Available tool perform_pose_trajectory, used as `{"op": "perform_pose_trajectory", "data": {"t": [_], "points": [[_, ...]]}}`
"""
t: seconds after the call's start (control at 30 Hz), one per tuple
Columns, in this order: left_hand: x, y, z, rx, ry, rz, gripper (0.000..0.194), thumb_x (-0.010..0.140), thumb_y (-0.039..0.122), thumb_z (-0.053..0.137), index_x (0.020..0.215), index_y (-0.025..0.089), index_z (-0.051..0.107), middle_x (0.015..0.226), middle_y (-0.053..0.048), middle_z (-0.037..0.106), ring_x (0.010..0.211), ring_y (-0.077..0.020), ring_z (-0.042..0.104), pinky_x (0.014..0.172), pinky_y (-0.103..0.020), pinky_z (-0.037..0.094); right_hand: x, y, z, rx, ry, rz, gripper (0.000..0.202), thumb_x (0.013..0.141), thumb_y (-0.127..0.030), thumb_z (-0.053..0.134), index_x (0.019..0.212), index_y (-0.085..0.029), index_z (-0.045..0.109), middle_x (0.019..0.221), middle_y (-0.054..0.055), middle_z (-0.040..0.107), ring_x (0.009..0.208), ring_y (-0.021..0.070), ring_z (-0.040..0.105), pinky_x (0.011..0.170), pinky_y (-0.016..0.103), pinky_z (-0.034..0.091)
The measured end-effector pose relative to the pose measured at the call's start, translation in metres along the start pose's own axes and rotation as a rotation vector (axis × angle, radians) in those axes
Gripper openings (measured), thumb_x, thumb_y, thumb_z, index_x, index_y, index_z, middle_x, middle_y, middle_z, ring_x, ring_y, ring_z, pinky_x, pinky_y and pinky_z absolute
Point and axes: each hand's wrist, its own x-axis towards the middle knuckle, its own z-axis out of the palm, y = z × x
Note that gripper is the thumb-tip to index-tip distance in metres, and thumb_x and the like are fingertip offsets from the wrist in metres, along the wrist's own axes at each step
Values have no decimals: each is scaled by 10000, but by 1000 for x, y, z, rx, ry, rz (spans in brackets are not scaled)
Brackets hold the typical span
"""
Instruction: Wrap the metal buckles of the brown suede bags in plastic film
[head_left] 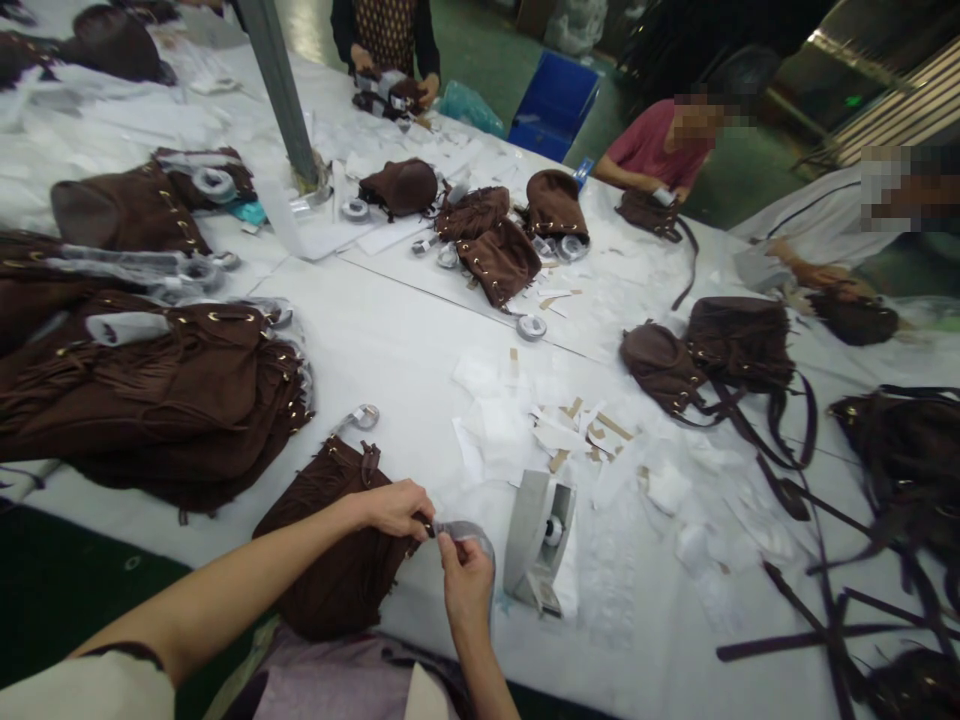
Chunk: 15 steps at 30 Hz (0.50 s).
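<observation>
Left hand [394,507] pinches the bag [337,545] at its edge, on the table [405,350] near the front. Right hand [465,580] grips clear tape [466,530] just beside it, dispenser [538,540] close right.

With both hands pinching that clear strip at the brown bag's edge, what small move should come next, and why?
Probably wrap the clear strip around the bag's hardware: the left hand pinches one end against the brown fringed bag, while the right hand holds the loose end.

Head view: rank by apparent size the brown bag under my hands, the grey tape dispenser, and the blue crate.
1. brown bag, clearly largest.
2-3. grey tape dispenser and blue crate look alike; the crate is much farther away, so I won't rank them.
</observation>
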Motion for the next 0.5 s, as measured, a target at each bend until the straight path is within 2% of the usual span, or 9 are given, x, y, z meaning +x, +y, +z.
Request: {"op": "perform_pose_trajectory", "data": {"t": [0.13, 0.27, 0.43, 0.5], "points": [[1, -2, 2, -41, 1, -12, 127, 714, 306, 691, 779, 200, 718, 589, 47, 626, 584, -117, 549, 561, -177, 380, -1, 4, 2, -42, -4, -21, 301, 698, -435, 660, 539, -197, 569, 500, -46, 506, 501, 131, 416, 503, 256, 329], [-1, 0, 3, -71, 23, -19, 204, 728, 385, 687, 800, 197, 716, 620, 34, 650, 618, -130, 567, 608, -188, 409, -8, 7, 4, -59, 3, -10, 253, 676, -408, 691, 551, -200, 620, 518, -16, 573, 527, 158, 470, 527, 271, 354], [-4, 7, 0, -69, 74, -22, 429, 700, 493, 693, 1028, 218, 668, 787, 12, 685, 727, -156, 594, 685, -209, 425, -13, 11, 9, -15, 40, 39, 247, 685, -387, 689, 527, -201, 651, 521, 2, 603, 521, 166, 478, 530, 280, 351], [-4, 11, 4, -58, 90, -15, 408, 742, 523, 646, 1008, 215, 672, 762, 8, 674, 713, -153, 589, 693, -210, 416, -13, 13, 9, 34, 59, 68, 249, 668, -377, 705, 500, -203, 646, 495, -8, 583, 506, 157, 453, 529, 278, 345]]}}
